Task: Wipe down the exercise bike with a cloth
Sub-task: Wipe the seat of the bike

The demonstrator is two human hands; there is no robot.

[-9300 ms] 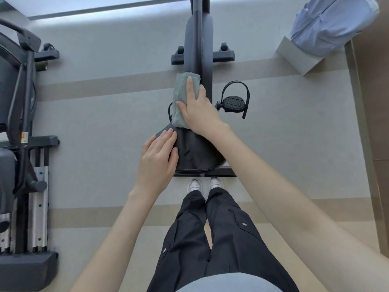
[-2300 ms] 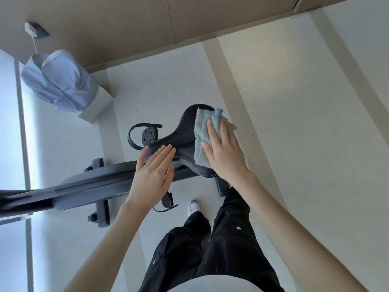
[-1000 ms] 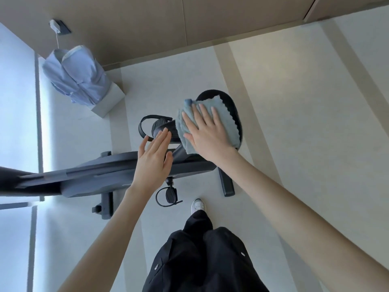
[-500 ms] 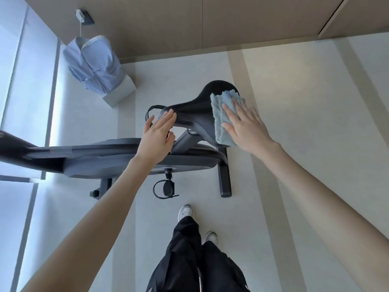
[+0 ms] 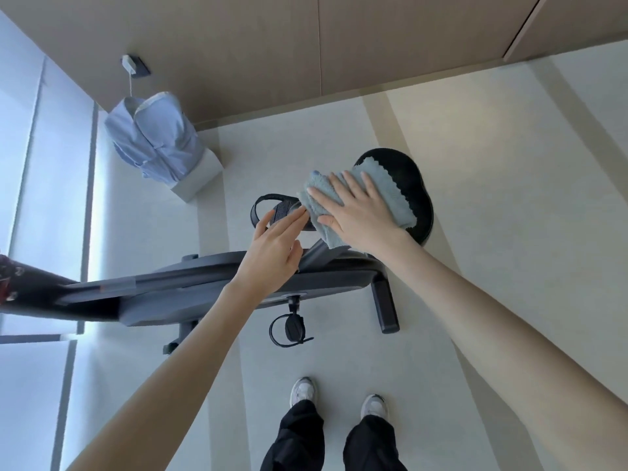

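Head view, looking down past my arms: my right hand (image 5: 360, 215) lies flat on the pale blue cloth (image 5: 394, 195), fingers straight and spread, pressing it onto the black saddle (image 5: 416, 185) of the exercise bike (image 5: 204, 287). My left hand (image 5: 272, 256) grips nothing — its fingers are extended, tips at the saddle's narrow front, just beside the cloth's edge. The bike stands on the pale floor (image 5: 509, 198), my white shoes (image 5: 304, 390) near it.

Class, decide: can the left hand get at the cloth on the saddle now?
Probably yes: the left hand is open beside the cloth, nothing between, though the right hand presses it.
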